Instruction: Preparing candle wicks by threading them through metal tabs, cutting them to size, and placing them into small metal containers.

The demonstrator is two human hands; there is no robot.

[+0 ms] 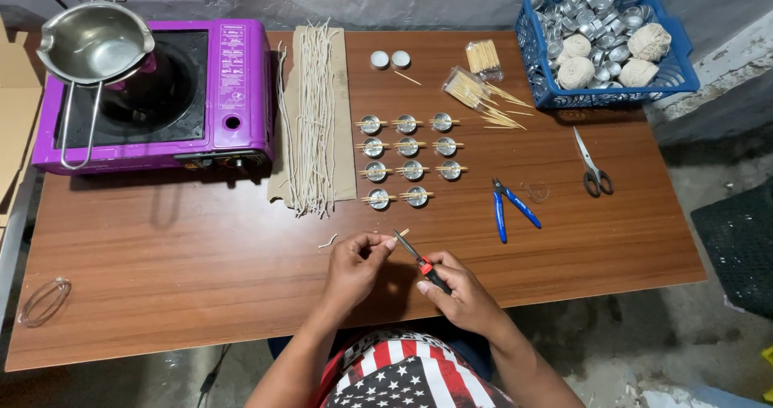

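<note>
My right hand (459,289) grips a small pair of pliers with red and black handles (419,260), its jaws pointing up and left. My left hand (357,265) pinches a short wooden stick (400,234) at the pliers' tip, just above the near edge of the brown wooden table (161,247). A short white wick scrap (328,240) lies left of my left hand. Further back stand rows of small metal cups (409,159) with sticks laid across them.
A purple portable stove (153,94) with a steel pouring pot (93,41) sits far left. Waxed wicks (312,110) lie on cardboard. Blue cutters (509,207), scissors (593,165), stick bundles (480,86) and a blue basket (604,45) of cups and twine balls are to the right.
</note>
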